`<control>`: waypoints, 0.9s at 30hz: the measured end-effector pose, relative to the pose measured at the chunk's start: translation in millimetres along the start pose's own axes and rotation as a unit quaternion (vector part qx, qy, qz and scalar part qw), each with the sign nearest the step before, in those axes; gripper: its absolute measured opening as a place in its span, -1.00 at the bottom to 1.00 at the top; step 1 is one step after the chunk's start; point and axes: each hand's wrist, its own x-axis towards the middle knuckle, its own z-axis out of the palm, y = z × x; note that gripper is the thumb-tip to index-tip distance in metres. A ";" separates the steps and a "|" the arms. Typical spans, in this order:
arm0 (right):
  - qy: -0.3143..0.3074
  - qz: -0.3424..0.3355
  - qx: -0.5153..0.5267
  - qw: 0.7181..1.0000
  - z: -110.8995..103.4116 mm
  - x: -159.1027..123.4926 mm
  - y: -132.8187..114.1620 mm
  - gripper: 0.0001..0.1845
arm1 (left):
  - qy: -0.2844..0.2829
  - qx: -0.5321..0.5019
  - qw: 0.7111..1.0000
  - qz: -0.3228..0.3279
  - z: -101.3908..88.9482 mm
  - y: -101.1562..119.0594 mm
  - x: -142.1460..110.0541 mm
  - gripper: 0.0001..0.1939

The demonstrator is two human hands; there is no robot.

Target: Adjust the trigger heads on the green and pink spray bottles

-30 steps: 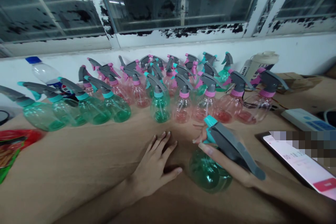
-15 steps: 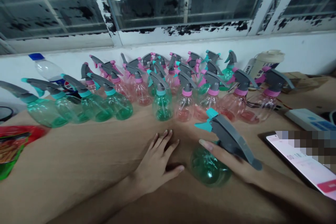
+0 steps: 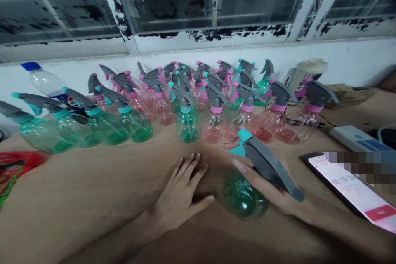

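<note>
Wood-look table (image 3: 93, 198) w/ 1 held spray btl (image 3: 244, 200), green w/ gray-teal head, right of ctr, near side. Front row behind it = 9 spray btls: 4 green btls (image 3: 134, 126) at left, 1 green ctr btl (image 3: 188, 126), 4 pink btls (image 3: 213, 128) at right. Rear cluster (image 3: 164, 111), pink & green, overlaps too much for an exact ct. Also 1 blue-capped soda btl (image 3: 48, 84), 1 pale tub (image 3: 311, 70), 1 red packet (image 3: 24, 159), 1 phone (image 3: 346, 189) showing a timer.

L hand (image 3: 176, 202): palm down on table, fingers spread, thumb out toward held btl but apart, nothing in grasp. R hand (image 3: 270, 192): comes in from lower right, curled round the neck below the head, thumb on near side; other fingers mostly hidden.
</note>
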 end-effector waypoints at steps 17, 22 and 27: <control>0.009 -0.009 0.055 0.998 6.8 -10.8 -2.7 -0.90 | 0.020 0.013 1.000 0.013 1.6 -1.8 -0.9 -0.32; 0.031 -0.018 0.055 0.998 10.1 -13.5 -3.1 -0.48 | 0.013 0.014 1.000 0.011 1.3 -1.7 -1.5 -0.31; 0.041 -0.016 0.023 0.999 11.2 -12.7 -0.8 -0.56 | 0.016 0.009 1.000 0.004 1.9 -1.9 -0.2 -0.31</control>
